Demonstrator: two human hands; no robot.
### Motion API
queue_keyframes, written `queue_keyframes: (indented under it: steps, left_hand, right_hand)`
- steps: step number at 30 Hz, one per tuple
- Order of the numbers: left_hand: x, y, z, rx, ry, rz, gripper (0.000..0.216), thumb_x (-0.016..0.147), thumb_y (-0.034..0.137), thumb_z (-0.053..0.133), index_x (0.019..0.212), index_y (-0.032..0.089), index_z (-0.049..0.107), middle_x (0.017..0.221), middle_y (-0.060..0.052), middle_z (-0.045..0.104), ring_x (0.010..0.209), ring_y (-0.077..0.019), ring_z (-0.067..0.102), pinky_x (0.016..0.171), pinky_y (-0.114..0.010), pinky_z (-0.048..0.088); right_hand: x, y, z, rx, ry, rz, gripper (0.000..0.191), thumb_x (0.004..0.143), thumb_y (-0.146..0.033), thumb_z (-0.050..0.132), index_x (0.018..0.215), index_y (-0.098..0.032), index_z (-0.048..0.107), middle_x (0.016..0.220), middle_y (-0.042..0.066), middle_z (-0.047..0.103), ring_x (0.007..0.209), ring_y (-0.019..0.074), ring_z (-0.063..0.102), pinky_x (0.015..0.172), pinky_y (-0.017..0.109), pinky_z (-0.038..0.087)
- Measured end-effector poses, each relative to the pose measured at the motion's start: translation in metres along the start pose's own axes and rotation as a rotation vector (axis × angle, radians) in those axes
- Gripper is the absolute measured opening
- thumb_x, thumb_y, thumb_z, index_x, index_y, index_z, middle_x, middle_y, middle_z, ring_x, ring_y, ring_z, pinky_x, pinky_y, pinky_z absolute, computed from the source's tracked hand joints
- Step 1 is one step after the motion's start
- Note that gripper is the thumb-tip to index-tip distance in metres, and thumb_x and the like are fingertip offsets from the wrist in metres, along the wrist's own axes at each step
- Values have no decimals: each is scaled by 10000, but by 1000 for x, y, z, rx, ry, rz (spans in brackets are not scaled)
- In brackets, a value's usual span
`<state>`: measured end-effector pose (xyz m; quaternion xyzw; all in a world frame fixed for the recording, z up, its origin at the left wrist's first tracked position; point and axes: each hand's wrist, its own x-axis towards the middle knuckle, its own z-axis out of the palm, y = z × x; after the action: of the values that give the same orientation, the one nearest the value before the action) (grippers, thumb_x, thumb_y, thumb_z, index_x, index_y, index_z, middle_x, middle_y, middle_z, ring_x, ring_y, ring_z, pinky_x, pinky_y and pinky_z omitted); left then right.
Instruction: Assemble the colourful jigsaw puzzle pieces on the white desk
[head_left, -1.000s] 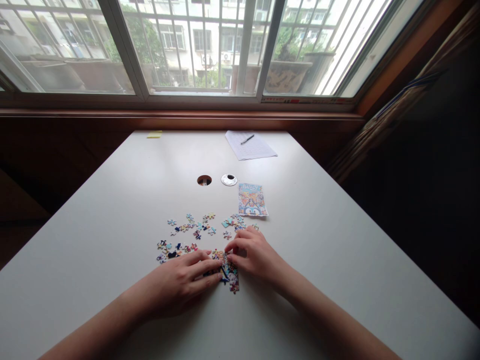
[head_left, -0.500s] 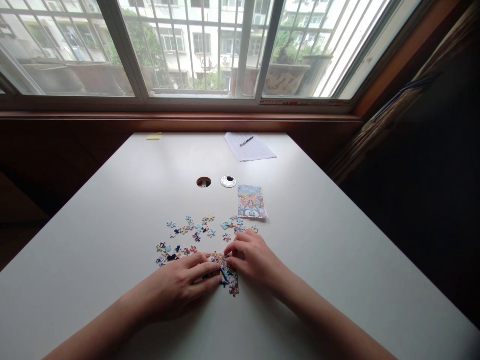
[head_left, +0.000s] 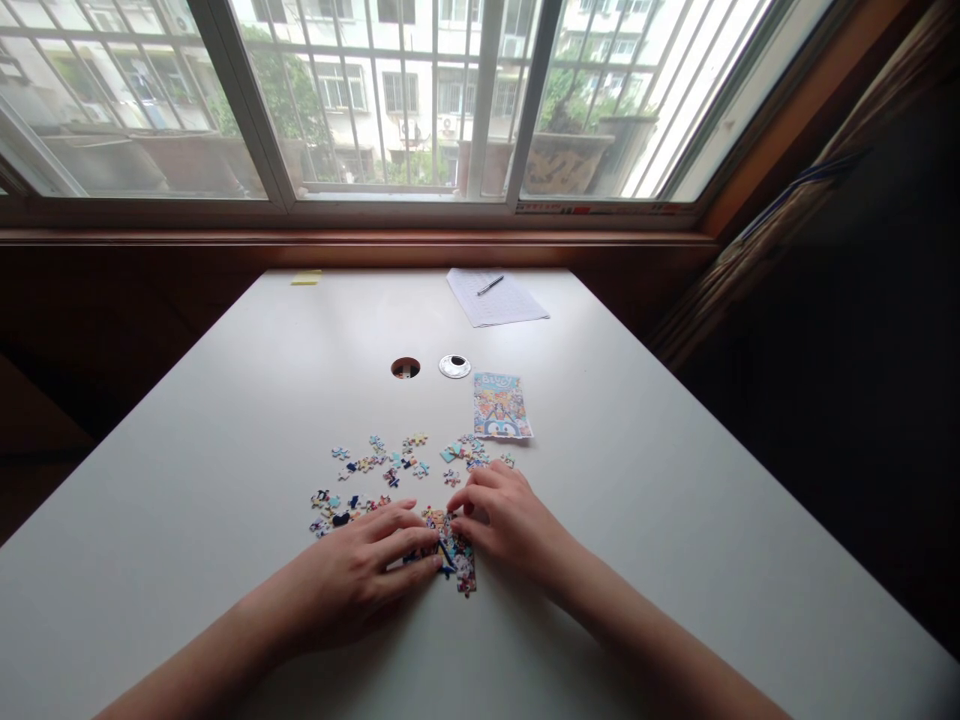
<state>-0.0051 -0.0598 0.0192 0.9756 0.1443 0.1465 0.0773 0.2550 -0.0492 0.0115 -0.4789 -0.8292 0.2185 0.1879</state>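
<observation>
Barely shifting, our left hand and right hand press flat, bracing the assembled puzzle section at lower centre to seat pieces.

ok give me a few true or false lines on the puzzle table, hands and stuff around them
1. Both hands rest on the joined puzzle patch. True: the left hand and right hand meet at it from either side.
2. The loose pieces lie nearer the person than the hands. False: they are spread just beyond the hands, toward the window.
3. The picture card lies flat beyond the right hand. True.
4. The pen lies on the yellow note. False: it lies on the white paper at the far edge of the table.
5. The round cap sits in the hole. False: it lies beside the open hole.
</observation>
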Motion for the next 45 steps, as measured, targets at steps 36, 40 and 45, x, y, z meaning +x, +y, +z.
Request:
queue_keyframes:
  steps: [36, 40, 45]
  left_hand:
    - [0, -1, 2, 17, -4, -8, 448, 939, 83, 511, 1378, 169, 542, 1329, -111, 618, 1239, -255, 529, 1168, -500, 423]
    - [-1, -1, 2, 15, -12, -4, 473, 934, 79, 507, 1397, 172, 530, 1339, -108, 614, 1230, -255, 530, 1167, -506, 422]
    - [0, 0, 0, 11, -18, -6, 461, 939, 82, 502, 1390, 170, 538, 1346, -104, 610, 1228, -258, 523, 1162, -507, 425]
  right_hand:
    - [2, -3, 7, 59, 78, 10, 69, 873, -166, 714, 869, -225, 749, 858, 27, 699, 913, 213, 578, 871, 369, 420]
    - [1, -4, 6, 57, 74, 16, 68, 875, -168, 712, 867, -224, 751, 862, 28, 700, 913, 213, 582, 876, 373, 420]
    - [2, -4, 5, 52, 74, 15, 67, 880, -174, 712, 866, -227, 751, 868, 26, 701, 920, 209, 585, 871, 360, 423]
